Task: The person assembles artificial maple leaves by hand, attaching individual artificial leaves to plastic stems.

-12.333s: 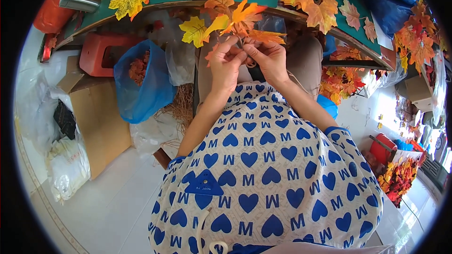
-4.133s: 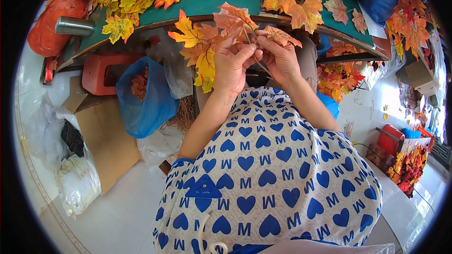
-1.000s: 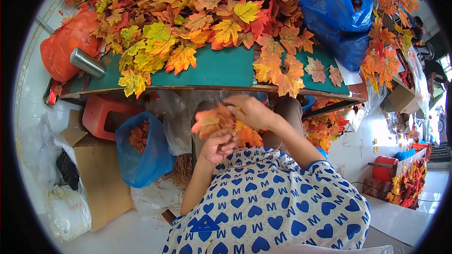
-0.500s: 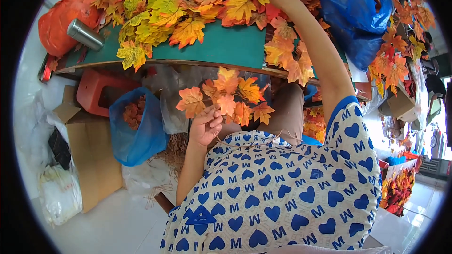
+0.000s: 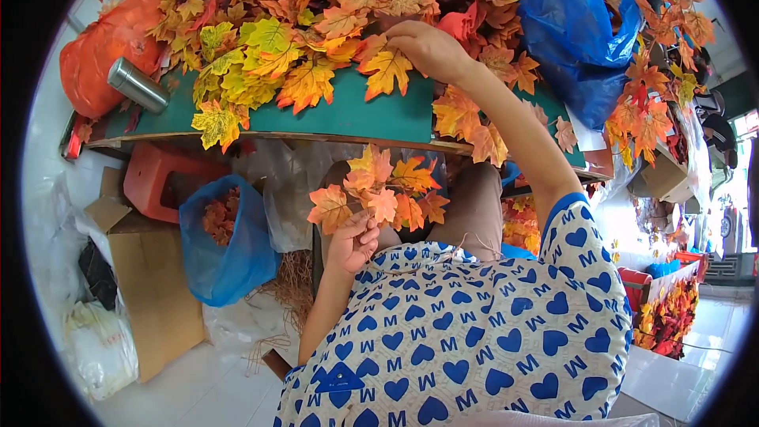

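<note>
In front of my lap, my left hand [image 5: 353, 243] pinches the thin stem of an artificial maple leaf spray [image 5: 382, 204]. Its several orange and yellow leaves fan out above the fingers. My right hand [image 5: 431, 49] reaches over the table, fingers bent together at the near edge of a heap of artificial maple leaves [image 5: 269, 35]. Its fingertips are closed at the top of an orange-yellow maple leaf [image 5: 386, 73], their exact contact partly hidden. That leaf hangs over the green tabletop [image 5: 348, 121].
A steel flask [image 5: 138, 85] and an orange bag [image 5: 111, 51] are on the table's left, a blue plastic bag [image 5: 581, 32] on its right. Below stand a red stool [image 5: 146, 182], a blue bag of leaves [image 5: 229, 257] and a cardboard box [image 5: 154, 292].
My right hand has come back from the far part of the heap to its near edge, and the orange-yellow leaf there has shifted nearer. My left hand still holds the spray.
</note>
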A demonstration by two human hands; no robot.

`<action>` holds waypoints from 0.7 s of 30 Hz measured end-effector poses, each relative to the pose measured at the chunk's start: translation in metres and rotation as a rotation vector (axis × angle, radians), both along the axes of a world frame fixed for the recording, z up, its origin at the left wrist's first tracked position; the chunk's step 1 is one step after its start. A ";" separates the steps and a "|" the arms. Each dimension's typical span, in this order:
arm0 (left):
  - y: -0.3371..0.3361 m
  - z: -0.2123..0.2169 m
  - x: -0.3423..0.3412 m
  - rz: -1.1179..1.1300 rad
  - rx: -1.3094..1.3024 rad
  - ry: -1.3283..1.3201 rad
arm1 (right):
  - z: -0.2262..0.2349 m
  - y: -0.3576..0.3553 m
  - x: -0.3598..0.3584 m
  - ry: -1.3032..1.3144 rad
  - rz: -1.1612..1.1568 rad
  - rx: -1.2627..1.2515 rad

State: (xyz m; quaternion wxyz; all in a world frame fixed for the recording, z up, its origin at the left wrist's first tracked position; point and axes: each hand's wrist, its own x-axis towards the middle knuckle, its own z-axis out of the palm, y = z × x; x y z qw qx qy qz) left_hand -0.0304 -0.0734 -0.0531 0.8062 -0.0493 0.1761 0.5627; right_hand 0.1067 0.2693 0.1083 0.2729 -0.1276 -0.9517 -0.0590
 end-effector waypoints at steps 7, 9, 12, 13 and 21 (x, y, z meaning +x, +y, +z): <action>-0.006 -0.005 -0.005 0.038 -0.024 0.006 | 0.047 0.000 0.026 0.496 -0.114 -0.021; -0.006 -0.004 -0.005 0.031 -0.023 0.011 | 0.051 0.014 0.030 0.345 -0.298 -0.227; -0.003 -0.001 -0.001 0.045 -0.044 0.032 | 0.048 0.006 0.033 0.018 -0.309 -0.257; -0.002 -0.001 -0.001 0.043 -0.042 0.024 | 0.046 0.007 0.033 -0.037 -0.266 -0.273; -0.003 0.012 0.008 0.023 -0.047 0.049 | 0.021 -0.015 0.017 0.056 -0.107 -0.296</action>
